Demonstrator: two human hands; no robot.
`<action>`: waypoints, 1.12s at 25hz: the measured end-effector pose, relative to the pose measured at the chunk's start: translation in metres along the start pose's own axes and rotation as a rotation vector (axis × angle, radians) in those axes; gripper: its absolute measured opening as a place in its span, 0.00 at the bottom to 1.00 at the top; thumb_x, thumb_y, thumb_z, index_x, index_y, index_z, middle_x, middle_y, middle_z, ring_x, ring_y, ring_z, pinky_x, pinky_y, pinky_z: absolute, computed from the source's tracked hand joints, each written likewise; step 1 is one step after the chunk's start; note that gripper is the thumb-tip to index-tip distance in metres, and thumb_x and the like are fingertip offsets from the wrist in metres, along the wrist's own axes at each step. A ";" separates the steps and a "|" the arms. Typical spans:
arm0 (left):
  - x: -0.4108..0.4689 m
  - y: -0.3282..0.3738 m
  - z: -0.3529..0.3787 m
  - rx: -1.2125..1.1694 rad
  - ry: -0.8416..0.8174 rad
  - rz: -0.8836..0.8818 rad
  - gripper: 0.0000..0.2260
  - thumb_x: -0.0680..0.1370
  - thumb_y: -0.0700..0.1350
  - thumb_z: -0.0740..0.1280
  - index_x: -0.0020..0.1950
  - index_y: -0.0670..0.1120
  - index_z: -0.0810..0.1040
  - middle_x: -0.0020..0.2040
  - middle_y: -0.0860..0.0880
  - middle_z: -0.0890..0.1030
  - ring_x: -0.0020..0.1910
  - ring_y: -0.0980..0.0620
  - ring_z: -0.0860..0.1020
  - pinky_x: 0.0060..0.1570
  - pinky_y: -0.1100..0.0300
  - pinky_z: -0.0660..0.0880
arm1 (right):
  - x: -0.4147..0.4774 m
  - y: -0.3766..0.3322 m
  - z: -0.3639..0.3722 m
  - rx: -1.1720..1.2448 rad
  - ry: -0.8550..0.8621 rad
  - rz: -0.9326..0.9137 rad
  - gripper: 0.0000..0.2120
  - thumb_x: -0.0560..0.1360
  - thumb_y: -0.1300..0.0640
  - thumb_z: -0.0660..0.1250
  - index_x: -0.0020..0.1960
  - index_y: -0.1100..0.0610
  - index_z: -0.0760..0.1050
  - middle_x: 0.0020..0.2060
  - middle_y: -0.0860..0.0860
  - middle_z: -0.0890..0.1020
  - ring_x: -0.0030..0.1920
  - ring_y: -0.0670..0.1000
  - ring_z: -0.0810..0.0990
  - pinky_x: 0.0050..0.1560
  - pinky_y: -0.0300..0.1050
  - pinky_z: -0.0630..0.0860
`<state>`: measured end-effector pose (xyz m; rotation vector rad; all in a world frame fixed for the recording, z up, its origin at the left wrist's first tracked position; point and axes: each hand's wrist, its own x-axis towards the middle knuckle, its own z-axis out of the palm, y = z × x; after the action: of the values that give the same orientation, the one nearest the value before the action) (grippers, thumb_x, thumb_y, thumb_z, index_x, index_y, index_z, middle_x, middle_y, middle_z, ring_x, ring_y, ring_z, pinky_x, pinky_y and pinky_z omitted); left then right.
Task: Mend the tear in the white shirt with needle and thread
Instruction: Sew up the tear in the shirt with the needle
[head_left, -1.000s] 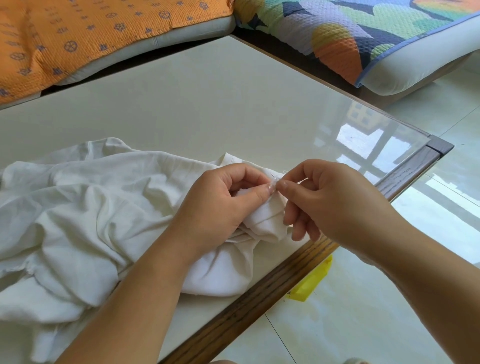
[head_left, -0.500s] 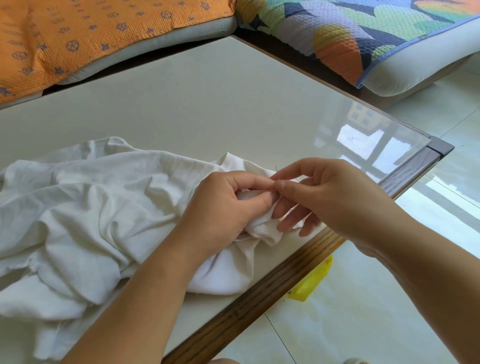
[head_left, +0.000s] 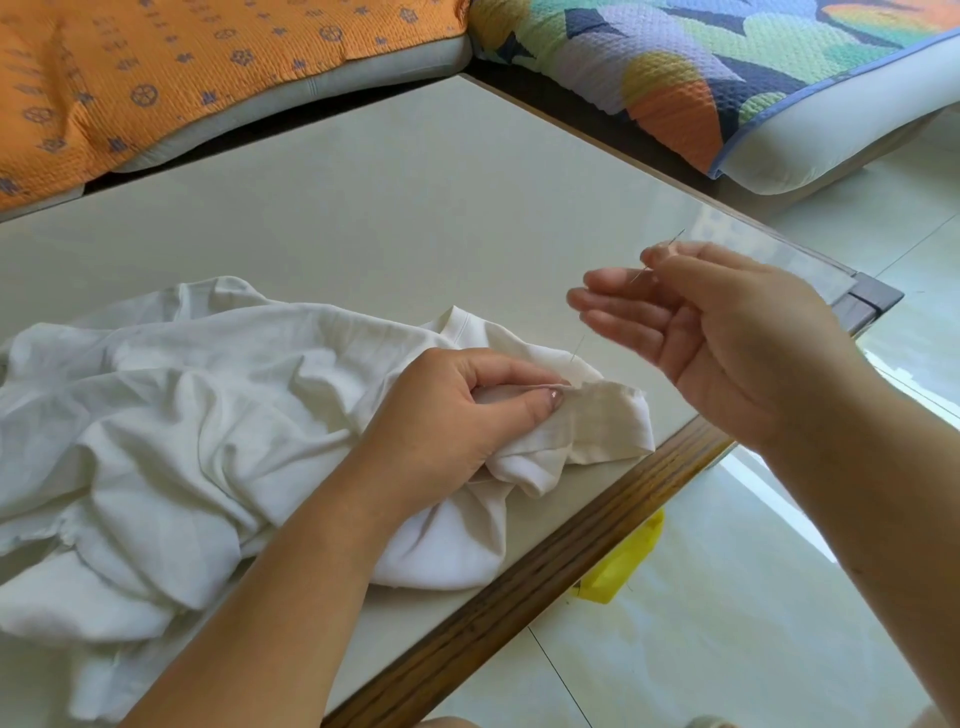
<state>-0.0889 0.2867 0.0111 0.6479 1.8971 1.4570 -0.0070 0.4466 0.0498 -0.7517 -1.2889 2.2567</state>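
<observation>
The white shirt (head_left: 197, 426) lies crumpled on the pale glass-topped table (head_left: 395, 208). My left hand (head_left: 457, 421) pinches a fold of its fabric near the table's front right edge, thumb on top. My right hand (head_left: 727, 338) is raised up and to the right of the shirt. Its thumb and forefinger pinch a thin needle (head_left: 667, 248), while the other fingers are spread. A fine thread (head_left: 577, 345) runs from the needle down to the pinched fold.
The table has a dark wooden edge (head_left: 545, 566) along its front right side. A yellow object (head_left: 623, 566) lies on the tiled floor below that edge. Behind the table are an orange cushion (head_left: 182, 62) and a multicoloured cushion (head_left: 727, 67).
My right hand has lifted away from the fold, up and to the right, drawing the needle and thread out of the fabric. My left hand stays pinching the shirt.
</observation>
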 end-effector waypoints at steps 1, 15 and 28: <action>0.000 0.001 -0.001 -0.001 -0.009 -0.008 0.05 0.74 0.43 0.74 0.49 0.50 0.87 0.44 0.52 0.87 0.46 0.55 0.85 0.44 0.64 0.80 | 0.003 0.001 -0.003 -0.061 0.038 -0.083 0.07 0.83 0.64 0.56 0.49 0.60 0.70 0.40 0.60 0.84 0.45 0.58 0.86 0.47 0.49 0.83; -0.001 0.003 -0.007 0.021 -0.104 -0.080 0.06 0.74 0.46 0.73 0.50 0.51 0.87 0.44 0.53 0.87 0.47 0.57 0.85 0.42 0.66 0.78 | 0.002 0.010 -0.017 -1.009 0.098 -0.577 0.03 0.82 0.55 0.59 0.51 0.49 0.71 0.39 0.39 0.82 0.39 0.32 0.78 0.38 0.21 0.68; -0.003 0.006 -0.013 -0.015 -0.125 -0.084 0.09 0.68 0.50 0.72 0.45 0.51 0.87 0.39 0.54 0.86 0.41 0.60 0.84 0.35 0.69 0.76 | 0.016 0.001 -0.040 -1.201 0.313 -0.632 0.07 0.83 0.55 0.58 0.57 0.54 0.72 0.43 0.49 0.81 0.41 0.41 0.74 0.38 0.31 0.65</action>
<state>-0.0966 0.2781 0.0198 0.6299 1.7941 1.3448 0.0066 0.4816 0.0277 -0.8141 -2.2475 0.6978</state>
